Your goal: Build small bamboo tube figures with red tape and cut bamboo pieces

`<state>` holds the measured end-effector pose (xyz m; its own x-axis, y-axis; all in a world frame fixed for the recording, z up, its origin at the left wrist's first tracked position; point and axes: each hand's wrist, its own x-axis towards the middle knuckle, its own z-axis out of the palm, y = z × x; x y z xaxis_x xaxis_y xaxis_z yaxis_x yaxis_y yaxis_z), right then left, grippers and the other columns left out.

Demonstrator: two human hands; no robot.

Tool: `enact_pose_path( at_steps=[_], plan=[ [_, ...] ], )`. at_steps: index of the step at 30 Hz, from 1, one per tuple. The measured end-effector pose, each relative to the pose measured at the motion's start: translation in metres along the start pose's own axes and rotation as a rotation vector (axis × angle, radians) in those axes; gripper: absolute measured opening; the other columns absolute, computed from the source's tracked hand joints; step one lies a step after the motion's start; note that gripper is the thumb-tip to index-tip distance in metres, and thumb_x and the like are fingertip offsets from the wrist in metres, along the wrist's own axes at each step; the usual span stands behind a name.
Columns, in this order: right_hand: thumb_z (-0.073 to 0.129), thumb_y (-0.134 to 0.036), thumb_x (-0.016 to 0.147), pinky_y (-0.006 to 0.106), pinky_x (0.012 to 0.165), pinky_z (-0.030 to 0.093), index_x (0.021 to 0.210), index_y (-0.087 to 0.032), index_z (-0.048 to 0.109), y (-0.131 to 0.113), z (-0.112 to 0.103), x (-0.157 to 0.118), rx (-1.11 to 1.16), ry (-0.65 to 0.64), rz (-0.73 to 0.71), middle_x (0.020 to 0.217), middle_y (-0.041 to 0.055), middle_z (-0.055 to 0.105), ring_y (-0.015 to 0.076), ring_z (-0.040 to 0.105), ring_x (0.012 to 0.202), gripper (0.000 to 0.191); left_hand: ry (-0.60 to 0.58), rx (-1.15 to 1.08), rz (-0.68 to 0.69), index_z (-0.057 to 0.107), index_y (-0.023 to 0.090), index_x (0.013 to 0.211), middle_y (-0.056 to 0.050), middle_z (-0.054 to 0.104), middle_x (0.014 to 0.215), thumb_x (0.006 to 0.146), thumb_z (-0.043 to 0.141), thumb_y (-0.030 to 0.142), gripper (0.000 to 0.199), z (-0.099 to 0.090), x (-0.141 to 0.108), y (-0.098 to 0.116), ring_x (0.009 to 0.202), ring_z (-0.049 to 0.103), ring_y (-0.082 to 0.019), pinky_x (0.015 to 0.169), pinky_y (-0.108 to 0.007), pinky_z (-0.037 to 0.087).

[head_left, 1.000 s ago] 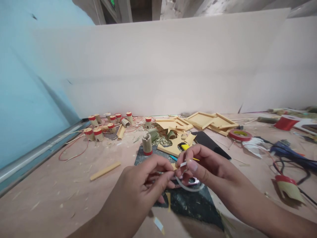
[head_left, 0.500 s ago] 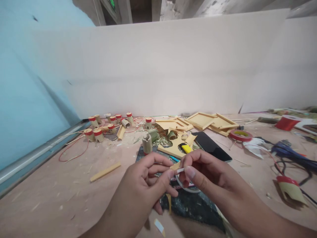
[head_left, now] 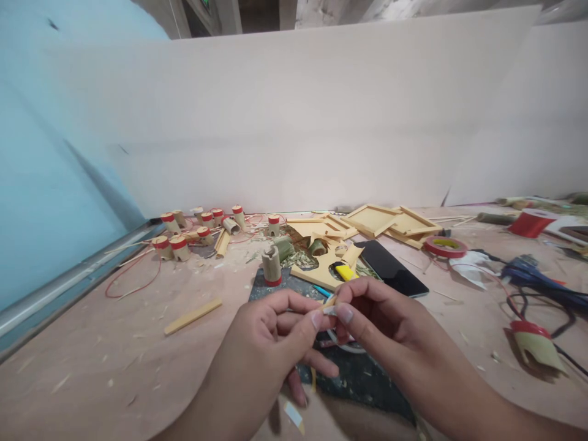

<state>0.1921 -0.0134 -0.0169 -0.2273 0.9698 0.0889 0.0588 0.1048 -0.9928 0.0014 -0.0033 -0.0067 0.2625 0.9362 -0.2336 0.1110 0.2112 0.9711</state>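
Thumb and fingers of my left hand (head_left: 271, 343) pinch a small tan strip (head_left: 327, 304), which looks like thin wood or tape. My right hand (head_left: 395, 331) pinches the other end, where a narrow white sliver (head_left: 329, 311) shows at the thumb tip. Both hands almost touch above a dark cutting board (head_left: 362, 376). Partly hidden behind the fingers are a white ring (head_left: 353, 349) and a blue pen-like stick (head_left: 322, 291). A yellow-handled tool (head_left: 345, 272) lies just beyond my right hand. Upright on the board's far left corner is a notched bamboo tube (head_left: 271, 264) with a red band.
Several red-topped bamboo tubes (head_left: 179, 248) and red wire stand at the back left. A flat wood strip (head_left: 193, 316) lies left. Behind are cut wooden sheets (head_left: 372, 220) and a black phone (head_left: 392, 269). Right are red tape (head_left: 444, 247), a red spool (head_left: 531, 223) and a blue cabled tool (head_left: 537, 278).
My fingertips have drawn closer together around the small strip, and the right hand has shifted slightly left. The view has moved a little; the objects on the table stay in place.
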Motion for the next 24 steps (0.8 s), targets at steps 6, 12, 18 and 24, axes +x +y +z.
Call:
enact_pose_path(
  at_steps=[6, 12, 18, 24],
  plan=[
    [0.069, -0.054, 0.104, 0.026, 0.076, 0.055, 0.094, -0.026, 0.068, 0.0002, 0.0007, -0.0006, -0.006, 0.006, 0.006, 0.086, -0.0002, 0.066, 0.0182, 0.066, 0.083, 0.030, -0.022, -0.046, 0.026, 0.074, 0.017, 0.098, 0.000, 0.075, 0.068, 0.090, 0.080, 0.040, 0.025, -0.0002, -0.0037, 0.0012, 0.069, 0.084, -0.022, 0.039, -0.012, 0.053],
    [0.071, -0.056, 0.103, 0.026, 0.079, 0.056, 0.094, -0.026, 0.068, -0.0018, 0.0000, -0.0006, 0.032, -0.009, 0.017, 0.090, 0.0003, 0.068, 0.0181, 0.067, 0.087, 0.032, -0.043, -0.042, 0.028, 0.074, 0.017, 0.099, 0.000, 0.076, 0.069, 0.094, 0.077, 0.041, 0.025, 0.0008, -0.0034, 0.0008, 0.068, 0.083, -0.020, 0.039, -0.011, 0.052],
    [0.076, -0.059, 0.098, 0.025, 0.074, 0.056, 0.091, -0.024, 0.069, -0.0033, -0.0026, -0.0001, 0.076, -0.004, 0.039, 0.083, -0.0016, 0.065, 0.0162, 0.065, 0.079, 0.036, -0.073, -0.037, 0.003, 0.073, 0.017, 0.102, -0.002, 0.076, 0.063, 0.094, 0.076, 0.045, 0.029, -0.0005, -0.0026, -0.0012, 0.066, 0.082, -0.020, 0.040, -0.011, 0.051],
    [0.079, -0.056, 0.096, 0.024, 0.075, 0.056, 0.090, -0.023, 0.071, -0.0043, -0.0059, 0.0044, 0.108, -0.004, 0.075, 0.085, -0.0011, 0.070, 0.0157, 0.067, 0.081, 0.035, -0.080, -0.064, 0.030, 0.071, 0.017, 0.097, -0.004, 0.079, 0.075, 0.088, 0.081, 0.047, 0.033, -0.0026, -0.0006, 0.0010, 0.063, 0.081, -0.020, 0.038, -0.013, 0.052]
  ],
)
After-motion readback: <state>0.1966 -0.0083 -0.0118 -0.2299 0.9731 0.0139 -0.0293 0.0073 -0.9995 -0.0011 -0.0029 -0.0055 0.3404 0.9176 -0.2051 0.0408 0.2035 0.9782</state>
